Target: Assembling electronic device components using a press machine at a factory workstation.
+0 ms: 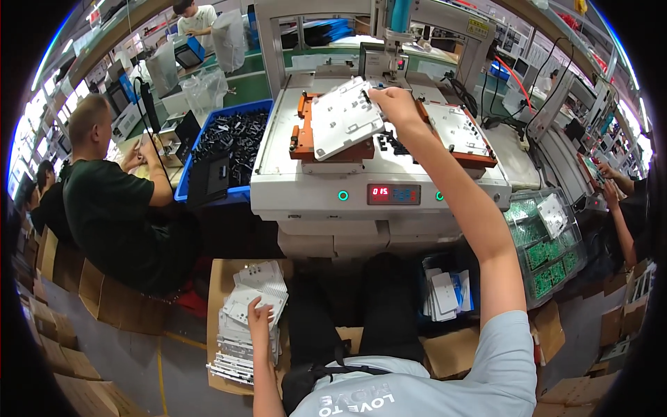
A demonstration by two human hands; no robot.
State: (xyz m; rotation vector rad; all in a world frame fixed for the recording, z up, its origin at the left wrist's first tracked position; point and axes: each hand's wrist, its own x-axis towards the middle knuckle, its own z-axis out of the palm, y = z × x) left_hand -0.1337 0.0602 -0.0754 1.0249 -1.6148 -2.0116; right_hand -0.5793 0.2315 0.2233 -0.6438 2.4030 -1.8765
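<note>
My right hand point(397, 105) grips a white plastic panel point(345, 121) by its upper right corner. The panel is tilted over the left orange fixture point(303, 139) on the machine's white bed; whether it touches the fixture, I cannot tell. Another white panel point(458, 128) lies in the right orange fixture point(479, 158), beside my forearm. Down at the left, my left hand point(260, 318) is at the stack of white panels point(240, 340) in a cardboard box point(219, 278). Its fingers are apart, against the face of an upper panel; the thumb is hard to make out.
A blue bin point(182, 187) of small black parts stands left of the machine point(299, 198). At the right are a clear tray point(538, 208) of green circuit boards and a dark bin point(427, 267) with white panels. A co-worker point(104, 194) sits at the left.
</note>
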